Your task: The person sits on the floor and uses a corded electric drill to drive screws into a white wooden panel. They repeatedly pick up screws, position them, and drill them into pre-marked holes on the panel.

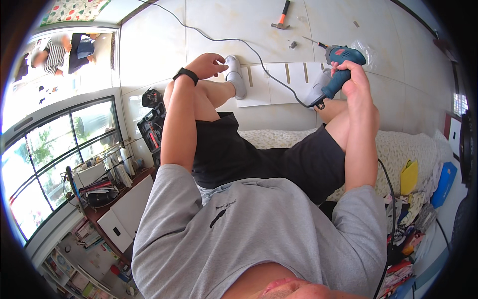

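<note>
My right hand is wrapped around the handle of a blue-green corded power drill, held above my right foot. The drill's nose points left. From the base of its handle a black cord runs across the floor to the upper left. My left hand, with a black watch at the wrist, is empty near my left knee, its fingers loosely apart. Under my feet lies a white slotted panel. A screwdriver with an orange and black handle shows beside the drill, partly hidden by it.
A claw hammer, a small heap of metal fasteners and clear plastic wrap lie on the tiled floor. An open toolbox stands at left. Behind my legs is a patterned covered seat. Outside the doorway is a person.
</note>
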`<action>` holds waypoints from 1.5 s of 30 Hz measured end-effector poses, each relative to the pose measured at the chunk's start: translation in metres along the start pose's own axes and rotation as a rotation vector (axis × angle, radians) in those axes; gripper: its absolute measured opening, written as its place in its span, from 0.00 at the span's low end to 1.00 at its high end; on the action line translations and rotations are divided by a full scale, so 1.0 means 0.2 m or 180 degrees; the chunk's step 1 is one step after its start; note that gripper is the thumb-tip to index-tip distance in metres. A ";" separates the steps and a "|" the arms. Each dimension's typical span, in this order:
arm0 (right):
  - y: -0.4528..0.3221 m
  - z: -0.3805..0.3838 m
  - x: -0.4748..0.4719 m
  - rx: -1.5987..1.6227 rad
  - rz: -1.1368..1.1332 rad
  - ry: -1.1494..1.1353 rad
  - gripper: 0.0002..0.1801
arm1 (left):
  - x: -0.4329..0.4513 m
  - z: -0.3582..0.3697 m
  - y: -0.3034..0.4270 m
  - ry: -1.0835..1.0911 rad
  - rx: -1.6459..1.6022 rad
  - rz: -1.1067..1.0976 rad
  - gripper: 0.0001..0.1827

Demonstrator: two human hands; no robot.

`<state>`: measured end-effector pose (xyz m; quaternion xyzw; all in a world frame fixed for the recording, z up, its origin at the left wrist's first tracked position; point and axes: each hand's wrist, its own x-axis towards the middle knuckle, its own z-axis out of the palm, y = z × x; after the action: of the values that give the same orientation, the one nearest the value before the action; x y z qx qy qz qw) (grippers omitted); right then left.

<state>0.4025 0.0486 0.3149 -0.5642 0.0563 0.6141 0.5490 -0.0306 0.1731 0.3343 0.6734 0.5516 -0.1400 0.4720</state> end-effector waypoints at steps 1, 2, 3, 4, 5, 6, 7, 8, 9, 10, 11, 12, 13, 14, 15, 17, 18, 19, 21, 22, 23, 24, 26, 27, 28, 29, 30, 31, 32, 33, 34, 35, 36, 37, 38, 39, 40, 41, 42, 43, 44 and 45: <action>0.01 0.01 -0.02 -0.0024 0.0054 -0.0011 0.27 | -0.01 0.00 0.00 -0.0016 0.0006 0.0005 0.26; 0.01 0.02 -0.04 -0.0077 0.0082 0.0020 0.27 | -0.01 0.00 0.01 -0.0028 0.0009 0.0008 0.26; 0.03 0.01 -0.05 -0.0088 0.0111 0.0025 0.27 | -0.01 0.01 0.01 -0.0015 0.0047 0.0015 0.26; 0.04 0.00 -0.05 -0.0099 0.0140 0.0026 0.26 | 0.00 0.01 0.01 0.0002 0.0083 0.0021 0.26; 0.05 0.00 -0.05 -0.0112 0.0168 0.0025 0.26 | 0.00 0.02 0.02 0.0021 0.0119 0.0027 0.26; 0.06 -0.01 -0.05 -0.0183 0.0272 -0.0028 0.26 | 0.00 0.02 0.02 0.0015 0.0131 0.0034 0.25; 0.07 -0.02 -0.05 -0.0253 0.0375 -0.0083 0.26 | 0.00 0.01 0.03 0.0010 0.0143 0.0041 0.25; 0.07 -0.03 -0.04 -0.0322 0.0476 -0.0138 0.27 | 0.00 0.01 0.03 0.0006 0.0155 0.0050 0.25; 0.08 -0.04 -0.04 -0.0350 0.0497 -0.0149 0.26 | 0.01 0.01 0.04 0.0003 0.0231 0.0056 0.25; 0.09 -0.04 -0.05 -0.0377 0.0515 -0.0159 0.26 | 0.01 0.02 0.06 -0.0001 0.0308 0.0064 0.25; 0.09 -0.04 -0.06 -0.0402 0.0531 -0.0167 0.26 | 0.02 0.02 0.07 -0.0006 0.0387 0.0076 0.25; 0.11 -0.03 -0.08 -0.0376 0.0525 -0.0142 0.26 | 0.02 0.03 0.08 -0.0041 0.0374 0.0042 0.24; 0.11 -0.01 -0.09 -0.0349 0.0516 -0.0112 0.25 | 0.03 0.04 0.08 -0.0120 0.0392 0.0018 0.24; 0.11 0.00 -0.11 -0.0318 0.0503 -0.0077 0.24 | 0.06 0.05 0.09 -0.0202 0.0412 -0.0001 0.23; 0.11 0.01 -0.13 -0.0285 0.0478 -0.0110 0.25 | 0.08 0.07 0.09 -0.0288 0.0431 -0.0034 0.22; 0.08 0.01 -0.15 -0.0202 0.0413 -0.0146 0.25 | 0.18 0.18 0.06 -0.0254 0.0774 0.0196 0.17; 0.06 0.01 -0.16 -0.0222 0.0382 -0.0105 0.26 | 0.25 0.27 0.07 -0.0415 0.1030 0.0305 0.16; 0.05 0.00 -0.17 -0.0234 0.0362 -0.0065 0.27 | 0.35 0.37 0.07 -0.0585 0.1289 0.0408 0.15; 0.02 0.02 -0.19 -0.0105 0.0403 -0.0008 0.28 | 0.57 0.62 -0.04 -0.1065 0.1763 0.0601 0.15; 0.01 0.04 -0.21 0.0030 0.0456 0.0059 0.28 | 0.67 0.76 -0.11 -0.1024 0.1700 0.0568 0.14; -0.01 0.04 -0.23 0.0176 0.0497 0.0127 0.28 | 0.76 0.89 -0.17 -0.0980 0.1651 0.0544 0.13; -0.04 0.02 -0.24 0.0121 0.0468 -0.0003 0.29 | 0.84 1.00 -0.20 -0.0763 0.1286 0.0257 0.12; -0.09 0.01 -0.25 0.0227 0.0412 -0.0144 0.30 | 1.02 1.23 -0.37 -0.0198 0.0639 -0.0284 0.10; -0.10 -0.01 -0.25 0.0259 0.0371 -0.0151 0.31 | 1.11 1.31 -0.39 -0.0050 0.0236 -0.0557 0.10; -0.11 -0.02 -0.25 0.0383 0.0268 -0.0036 0.29 | 1.16 1.39 -0.41 0.0115 -0.0156 -0.0878 0.11; -0.12 -0.02 -0.26 0.0492 0.0173 0.0068 0.28 | 1.21 1.46 -0.44 0.0295 -0.0550 -0.1222 0.11; -0.13 0.01 -0.26 0.0579 0.0123 0.0082 0.27 | 1.27 1.47 -0.55 0.0388 -0.0329 -0.1354 0.11; -0.14 0.03 -0.27 0.0788 0.0135 0.0228 0.28 | 1.32 1.49 -0.60 0.0460 -0.0262 -0.1467 0.14; -0.16 0.00 -0.29 0.0663 0.0102 0.0029 0.34 | 1.38 1.47 -0.64 0.0557 -0.0142 -0.1550 0.16; -0.20 -0.01 -0.31 0.0499 0.0050 -0.0160 0.41 | 1.46 1.46 -0.66 0.0652 -0.0146 -0.1592 0.19; -0.22 -0.01 -0.32 0.0570 0.0183 -0.0038 0.41 | 1.52 1.42 -0.67 0.0774 -0.0158 -0.1655 0.22; -0.22 0.00 -0.33 0.0595 0.0192 0.0074 0.42 | 1.57 1.38 -0.66 0.0873 -0.0161 -0.1696 0.26; -0.22 -0.01 -0.33 0.0596 0.0143 0.0304 0.42 | 1.60 1.38 -0.52 0.0759 -0.0472 -0.1825 0.26; -0.23 0.00 -0.32 0.0601 0.0119 0.0408 0.43 | 1.60 1.34 -0.45 0.0895 -0.0326 -0.1792 0.26; -0.25 0.01 -0.33 0.0599 0.0069 0.0542 0.43 | 1.61 1.31 -0.36 0.0716 -0.0163 -0.1765 0.27; -0.26 0.01 -0.30 0.0583 0.0068 0.0584 0.44 | 1.61 1.30 -0.37 0.0591 -0.0011 -0.1803 0.28; -0.27 0.02 -0.28 0.0564 0.0073 0.0622 0.44 | 1.61 1.28 -0.39 0.0598 0.0009 -0.1872 0.30; -0.28 0.02 -0.25 0.0549 0.0072 0.0656 0.45 | 1.61 1.27 -0.41 0.0599 0.0035 -0.1935 0.31; -0.28 0.03 -0.24 0.0537 0.0050 0.0708 0.45 | 1.59 1.24 -0.37 0.0547 0.0080 -0.1977 0.33; -0.29 0.02 -0.23 0.0540 0.0034 0.0767 0.46 | 1.59 1.26 -0.40 0.0555 0.0040 -0.1936 0.32; -0.30 0.02 -0.22 0.0540 0.0013 0.0829 0.47 | 1.60 1.29 -0.43 0.0564 -0.0001 -0.1895 0.32; -0.30 0.02 -0.22 0.0547 -0.0017 0.0866 0.47 | 1.60 1.29 -0.42 0.0589 -0.0045 -0.1836 0.32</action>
<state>0.4340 0.0496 0.3827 -0.5932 0.1809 0.5236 0.5841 0.0938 0.1601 -0.0654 0.4955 0.7617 -0.2024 0.3651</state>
